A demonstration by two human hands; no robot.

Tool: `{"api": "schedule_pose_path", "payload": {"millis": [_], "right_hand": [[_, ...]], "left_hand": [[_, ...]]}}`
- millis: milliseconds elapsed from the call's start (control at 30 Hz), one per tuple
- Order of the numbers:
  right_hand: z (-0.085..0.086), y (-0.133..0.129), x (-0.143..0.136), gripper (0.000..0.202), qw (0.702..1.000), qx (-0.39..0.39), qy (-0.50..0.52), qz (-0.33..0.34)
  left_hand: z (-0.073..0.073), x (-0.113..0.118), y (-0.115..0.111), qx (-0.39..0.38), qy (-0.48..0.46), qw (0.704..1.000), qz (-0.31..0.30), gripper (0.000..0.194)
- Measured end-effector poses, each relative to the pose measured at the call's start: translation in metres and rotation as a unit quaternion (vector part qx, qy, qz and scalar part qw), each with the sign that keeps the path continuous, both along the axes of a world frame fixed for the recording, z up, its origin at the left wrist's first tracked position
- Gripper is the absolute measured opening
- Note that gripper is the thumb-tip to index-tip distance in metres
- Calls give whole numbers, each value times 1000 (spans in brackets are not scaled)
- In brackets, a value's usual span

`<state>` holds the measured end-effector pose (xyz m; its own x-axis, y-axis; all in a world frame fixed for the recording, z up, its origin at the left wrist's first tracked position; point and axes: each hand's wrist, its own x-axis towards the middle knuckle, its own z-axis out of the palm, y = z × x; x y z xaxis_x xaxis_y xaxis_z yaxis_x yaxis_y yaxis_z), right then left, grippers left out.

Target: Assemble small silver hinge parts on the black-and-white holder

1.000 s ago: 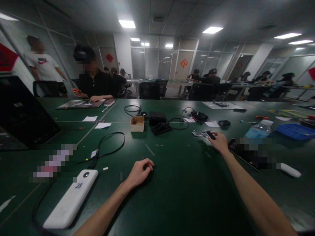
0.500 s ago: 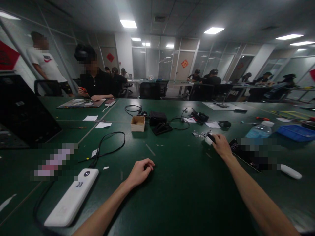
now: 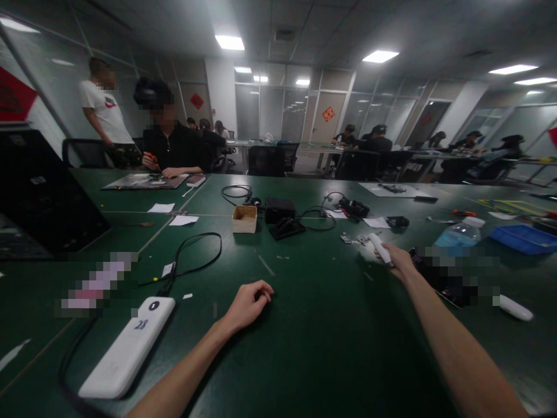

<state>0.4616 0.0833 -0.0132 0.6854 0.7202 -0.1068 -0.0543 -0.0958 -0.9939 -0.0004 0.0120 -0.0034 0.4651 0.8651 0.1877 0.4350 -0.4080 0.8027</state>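
Observation:
My right hand (image 3: pixel 400 261) is closed around a small white oblong object (image 3: pixel 380 248), held tilted a little above the table; its exact kind is unclear. Just beyond its tip lie small metal parts (image 3: pixel 347 238). Beside the right wrist is a dark flat device (image 3: pixel 452 290), partly blurred out. My left hand (image 3: pixel 250 303) rests on the green table (image 3: pixel 304 348) with fingers loosely bent, the thumb apart from them and nothing visible in its grasp.
A white power bank (image 3: pixel 128 348) marked 28, with a black cable, lies at left. Ahead stand a small cardboard box (image 3: pixel 244 220) and a black box (image 3: pixel 279 209). A water bottle (image 3: pixel 459 235) and blue tray (image 3: pixel 526 238) are at right. A co-worker (image 3: pixel 172 145) sits opposite.
My right hand has turned and drawn slightly back to the right, so the white object now shows in its grip. My left hand stays put. A standing person moved rightward.

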Motion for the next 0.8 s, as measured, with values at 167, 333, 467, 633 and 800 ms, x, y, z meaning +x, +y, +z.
{"api": "schedule_pose_path", "payload": {"millis": [167,333,467,633,800], "right_hand": [[20,-6,-10,8,998,-54,5,21],[37,-25,-49,17,991,-91,-39,95],[37,-60,-124,32,967,-86,-107,213],[33,-117,-236,19,830,-43,-367,417],[38,-142,-283,14,780,31,-382,495]], "left_hand": [[0,0,0,-2,1,1000,-1,26],[-1,0,0,13,0,1000,11,25],[2,1,-3,36,25,999,22,21],[4,2,-6,70,85,994,8,37],[5,0,-7,79,118,988,-63,21]]}}
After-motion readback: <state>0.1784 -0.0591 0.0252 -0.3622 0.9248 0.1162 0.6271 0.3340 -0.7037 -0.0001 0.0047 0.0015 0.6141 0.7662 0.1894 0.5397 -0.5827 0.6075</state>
